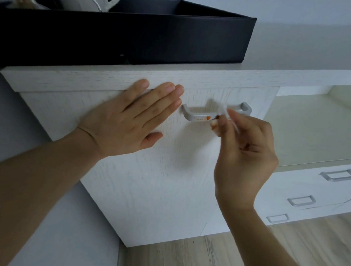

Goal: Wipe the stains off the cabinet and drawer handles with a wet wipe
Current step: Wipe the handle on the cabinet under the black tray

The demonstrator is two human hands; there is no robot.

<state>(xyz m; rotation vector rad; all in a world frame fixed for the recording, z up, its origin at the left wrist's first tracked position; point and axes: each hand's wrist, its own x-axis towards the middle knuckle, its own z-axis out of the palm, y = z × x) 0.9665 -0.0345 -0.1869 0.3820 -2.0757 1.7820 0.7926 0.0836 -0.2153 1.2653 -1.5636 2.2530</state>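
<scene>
Both forearms come in from the near edge, and I follow them up to the hands. On the left, my left hand (130,118) lies flat against the white cabinet front (157,182), fingers straight and close together, fingertips reaching the underside of the cabinet's top edge, thumb spread out below. It holds nothing. My right hand (244,154) is raised just right of centre, fingers curled, and pinches a wet wipe (222,112) between thumb and fingertips. I see the wipe only as a blurred white scrap, with an orange-red smear on its lower part. It touches the grey metal handle (215,112) about midway along the bar.

That handle sits high on the cabinet front, just right of my left fingertips. Orange-red stains (207,118) show on the bar's lower edge, left of the wipe.

Further out, a black box (135,35) stands on the cabinet top, with pale objects inside that I cannot make out. To the right, a lower white unit has a glossy pale top and three drawer handles (338,175) stepping down toward the near side. Light wood flooring (204,260) runs along the bottom.
</scene>
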